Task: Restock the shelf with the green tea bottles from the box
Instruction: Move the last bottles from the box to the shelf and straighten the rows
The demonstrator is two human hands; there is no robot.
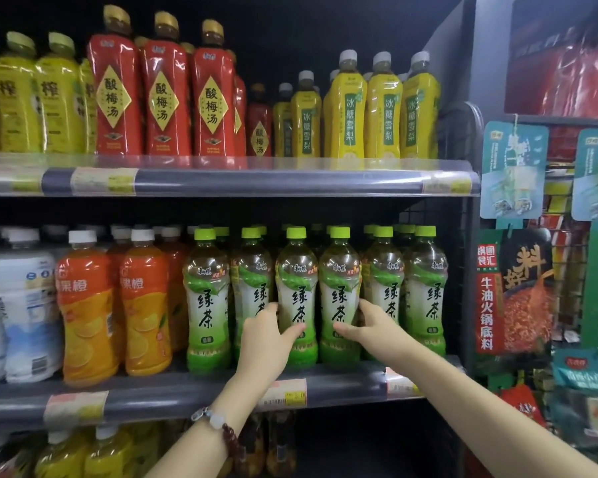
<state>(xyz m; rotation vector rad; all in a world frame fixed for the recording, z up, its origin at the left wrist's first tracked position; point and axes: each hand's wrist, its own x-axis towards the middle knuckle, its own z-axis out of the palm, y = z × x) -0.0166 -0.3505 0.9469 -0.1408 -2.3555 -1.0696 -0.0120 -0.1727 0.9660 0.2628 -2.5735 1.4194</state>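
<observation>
On the middle shelf [187, 391], behind the front row of green tea bottles [208, 298], further rows recede into the dark; only their green caps show, too crowded to count. No box appears anywhere in view. Six green tea bottles stand upright along the front, touching side by side. To their left stand two orange drink bottles [87, 312] in front, then white bottles [25, 312] cut off by the frame edge. Price tags [283, 393] on the shelf rail are blurred.

Both arms reach forward and up. The left hand [266, 336], a beaded bracelet [218, 424] on its wrist, curls its grip round the third bottle [296, 291], thumb across the label, fingers behind. The right hand [370, 326] wraps the fourth bottle [339, 291] likewise, thumb in front, fingers slipped between it and the fifth. Both bottles rest on the shelf.
</observation>
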